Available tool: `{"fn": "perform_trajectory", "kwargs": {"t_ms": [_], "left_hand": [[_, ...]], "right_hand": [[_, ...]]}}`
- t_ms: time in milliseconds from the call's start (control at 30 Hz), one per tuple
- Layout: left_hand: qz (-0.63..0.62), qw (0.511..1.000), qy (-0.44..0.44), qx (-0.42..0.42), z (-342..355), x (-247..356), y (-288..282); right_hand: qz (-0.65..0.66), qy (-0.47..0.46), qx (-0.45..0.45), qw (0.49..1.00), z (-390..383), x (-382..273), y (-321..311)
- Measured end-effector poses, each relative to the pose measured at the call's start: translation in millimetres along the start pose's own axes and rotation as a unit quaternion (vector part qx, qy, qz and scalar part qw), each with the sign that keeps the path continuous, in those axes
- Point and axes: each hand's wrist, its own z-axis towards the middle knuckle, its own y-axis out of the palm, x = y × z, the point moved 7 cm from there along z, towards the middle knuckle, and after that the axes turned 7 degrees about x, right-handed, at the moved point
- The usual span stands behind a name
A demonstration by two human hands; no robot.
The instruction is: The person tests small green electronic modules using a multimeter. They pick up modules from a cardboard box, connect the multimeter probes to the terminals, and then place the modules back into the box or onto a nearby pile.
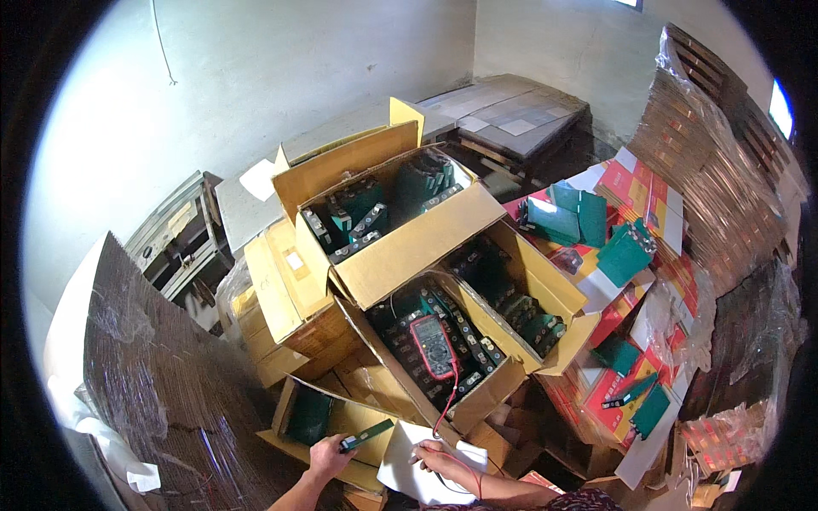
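The left hand (328, 458) is holding a flat green cell (368, 435) by its end, with the fingers closing around it; the cell is pointing to the right, over the edge of a small open carton (362, 415). Inside this carton, just beyond the left hand, a dark green block (308, 416) is standing. The right hand (436, 457) is hovering over or resting on a white sheet (399, 464); its fingers are bending close together, but I cannot tell what they are pinching. A red wire (439, 423) is running from near this hand up to a red-rimmed meter (434, 347), which is lying on the cells in the middle carton (487, 393).

The front wall of this carton is standing between the right hand and those cells. Behind it, an upper carton (417, 255) is holding more green cells, and its wide flap is leaning forward. A right carton (562, 319) is also holding cells. Farther right, loose green blocks (626, 253) are lying on red and white cardboard (626, 189). Tall cardboard stacks are crowding both sides, one at left (162, 383) and one at right (707, 162).
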Motion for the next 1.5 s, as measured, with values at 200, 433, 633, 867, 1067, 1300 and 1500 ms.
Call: {"fn": "perform_trajectory", "kwargs": {"t_ms": [200,433,633,867,1067,1300,1500], "left_hand": [[-0.211,0.964,-0.092,0.131,-36,35,-81],[-0.386,0.885,-0.143,0.217,-42,63,-149],[-0.41,0.879,-0.151,0.191,-31,45,-128],[-0.356,0.902,-0.145,0.198,-36,-4,-66],[-0.493,0.819,-0.204,0.213,-35,-9,-75],[-0.421,0.819,0.027,0.389,30,69,-239],[-0.433,0.835,0.195,0.278,249,222,-296]], "right_hand": [[-0.082,-0.017,-0.051,0.995,17,11,-7],[-0.191,-0.115,-0.117,0.968,0,-7,2],[-0.253,-0.141,-0.077,0.954,-3,-6,6],[-0.191,-0.061,-0.054,0.978,23,65,-12],[-0.218,-0.21,-0.024,0.953,15,57,4],[-0.302,-0.275,-0.102,0.907,-8,-28,50],[-0.27,-0.291,-0.14,0.907,21,-17,32]]}}
